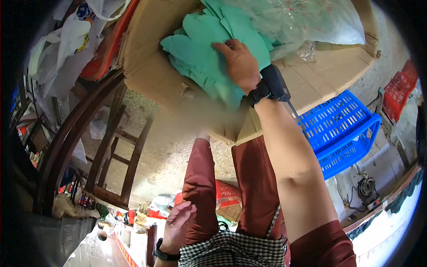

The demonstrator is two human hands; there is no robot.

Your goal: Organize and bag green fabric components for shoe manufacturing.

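A stack of thin green sheets with rounded edges (200, 40) lies in the cardboard box (147, 58). My right hand (240, 62) is on top of this stack, its fingers bent in against the sheets and its thumb stretched to the left. Most of its fingertips are hidden. A black device (273, 82) is strapped at the right wrist. Down by my left thigh, my left hand (178, 220) is turned palm up with loosely bent fingers and nothing visible in it.
Clear plastic bags (320, 24) cover the box's far right side. A blue plastic basket (338, 120) stands to the right, with a red basket (400, 91) beyond it. Dark wooden frames (111, 155) stand on the left. My legs (253, 187) are close below the box.
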